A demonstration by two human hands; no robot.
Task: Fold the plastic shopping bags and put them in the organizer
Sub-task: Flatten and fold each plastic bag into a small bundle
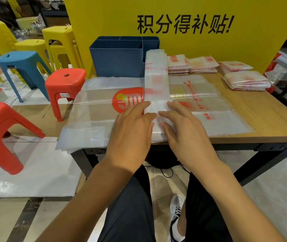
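Five black characters (pixel 184 24): 积分得补贴

Translucent bag strip (pixel 155 79), red-printed, being laid lengthwise near-to-far over flat unfolded bags (pixel 104 105). Folded bag stacks (pixel 209 64) being kept far right; blue organizer (pixel 118 60) far left.

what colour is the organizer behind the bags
The organizer is dark blue, plain with no pattern, seen clearly in the head view.
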